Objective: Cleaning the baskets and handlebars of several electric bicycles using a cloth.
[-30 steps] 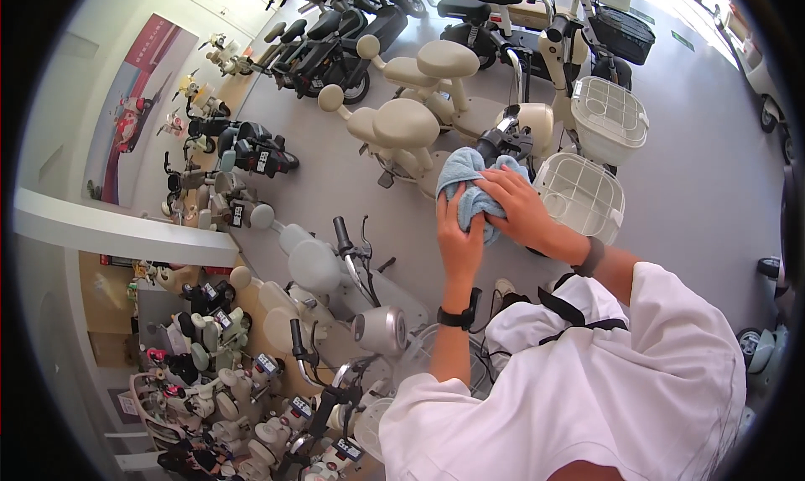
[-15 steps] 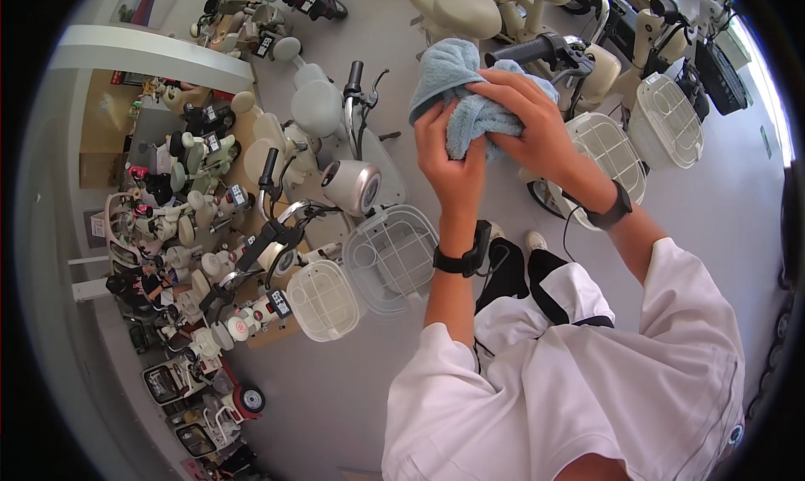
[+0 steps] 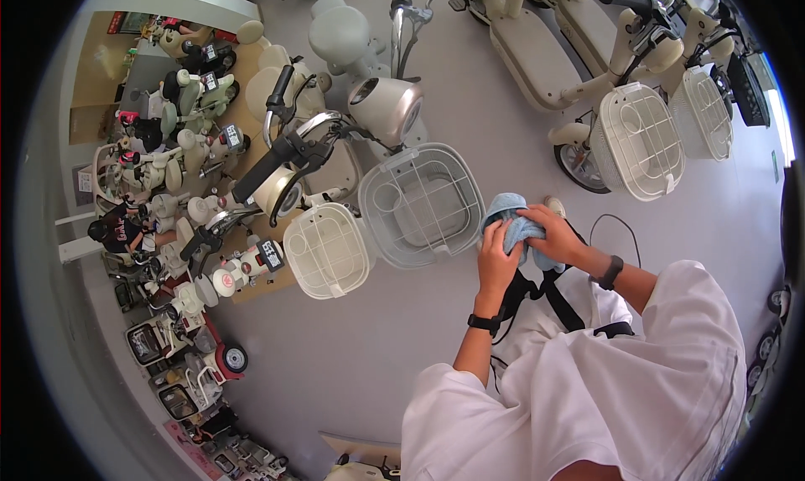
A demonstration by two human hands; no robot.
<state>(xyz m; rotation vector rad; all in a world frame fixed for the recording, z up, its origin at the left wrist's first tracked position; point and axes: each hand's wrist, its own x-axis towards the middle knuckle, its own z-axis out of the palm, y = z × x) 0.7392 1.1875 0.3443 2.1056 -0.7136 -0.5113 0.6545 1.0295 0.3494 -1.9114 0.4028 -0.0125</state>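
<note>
A light blue cloth (image 3: 508, 204), bunched up, is held between my two hands in front of my body. My left hand (image 3: 500, 254) grips its near left side with bent fingers. Across its right side curl the fingers of my right hand (image 3: 552, 234). Just left of the cloth is a grey lidded basket (image 3: 423, 202) on the front of an electric scooter; the cloth's edge is close to its rim, and I cannot tell whether they touch. A cream lidded basket (image 3: 329, 250) sits beside the grey one, farther left.
Silver-and-cream headlamp (image 3: 387, 108) and black handlebar grip (image 3: 272, 166) stick out on the left. On the right are beige scooters with a white basket (image 3: 641, 141) and a front wheel (image 3: 580, 166). Many scooters line the left wall, where a person in black (image 3: 122, 229) is seen.
Both hands have come down and nearer to my body with the cloth, away from the scooter handlebar at the upper right. My view has shifted, and the grey basket is now beside the cloth.
</note>
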